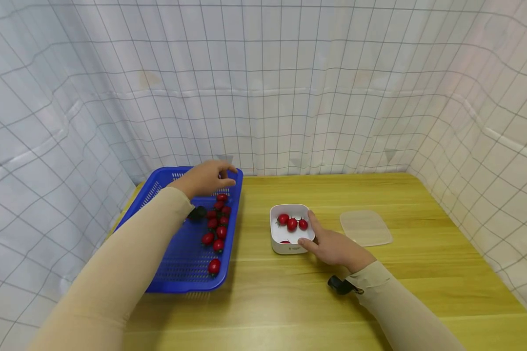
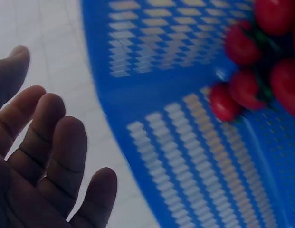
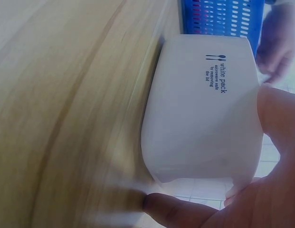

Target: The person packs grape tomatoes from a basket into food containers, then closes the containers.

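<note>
My left hand is over the far part of a blue plastic basket, its fingers loosely bent and holding nothing. In the left wrist view, several cherry tomatoes lie against the basket's slotted wall, apart from the fingers. Most of the tomatoes are grouped along the right side of the basket. My right hand holds a square white food container by its right side, thumb at the near rim and forefinger towards the far corner. Several cherry tomatoes sit inside it.
A translucent flat lid lies on the wooden table, right of the container. White checked curtains hang behind the table and along both sides. A dark wrist camera sits at the right cuff.
</note>
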`<state>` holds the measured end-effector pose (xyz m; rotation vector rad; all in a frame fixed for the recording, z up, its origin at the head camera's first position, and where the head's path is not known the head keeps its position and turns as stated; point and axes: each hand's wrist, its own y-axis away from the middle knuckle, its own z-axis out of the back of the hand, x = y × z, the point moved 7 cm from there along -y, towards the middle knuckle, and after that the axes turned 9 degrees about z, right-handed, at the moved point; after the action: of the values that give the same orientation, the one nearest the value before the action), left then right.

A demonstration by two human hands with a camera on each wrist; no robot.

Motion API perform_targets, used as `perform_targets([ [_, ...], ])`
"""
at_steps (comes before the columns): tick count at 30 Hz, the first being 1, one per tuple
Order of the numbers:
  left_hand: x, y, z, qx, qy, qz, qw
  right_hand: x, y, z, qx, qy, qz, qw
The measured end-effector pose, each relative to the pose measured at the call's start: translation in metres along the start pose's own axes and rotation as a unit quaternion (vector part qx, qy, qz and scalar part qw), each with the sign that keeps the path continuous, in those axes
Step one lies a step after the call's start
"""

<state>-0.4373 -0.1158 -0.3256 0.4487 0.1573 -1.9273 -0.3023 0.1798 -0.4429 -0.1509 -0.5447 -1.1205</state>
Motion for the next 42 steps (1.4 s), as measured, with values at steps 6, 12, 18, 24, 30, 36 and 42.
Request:
perform_targets([
  [6,0.038,0.000,-0.014,0.029,-0.029,0.039,0.9984,0.001,-0.001,0.000,-0.003,-0.001,0.005,1.000],
  [12,0.064,-0.002,-0.037,0.062,-0.059,0.066,0.9941,0.000,-0.001,-0.001,-0.004,-0.014,0.004,1.000],
  [18,0.077,-0.009,-0.050,0.069,-0.057,0.100,0.9909,0.000,-0.002,-0.001,-0.007,-0.008,0.002,1.000],
  [24,0.081,-0.010,-0.057,0.073,-0.043,0.120,0.9892,0.001,-0.002,0.000,-0.008,-0.009,0.006,1.000],
  [30,0.087,-0.009,-0.063,0.070,-0.048,0.127,0.9883,0.004,-0.002,0.000,-0.005,-0.011,0.004,1.000],
  [36,0.087,-0.010,-0.068,0.072,-0.038,0.128,0.9884,0.006,0.000,0.000,0.000,-0.016,-0.004,1.000],
  [42,0.087,-0.010,-0.075,0.081,-0.024,0.152,0.9847,0.002,0.002,-0.001,0.001,-0.015,-0.011,1.000],
])
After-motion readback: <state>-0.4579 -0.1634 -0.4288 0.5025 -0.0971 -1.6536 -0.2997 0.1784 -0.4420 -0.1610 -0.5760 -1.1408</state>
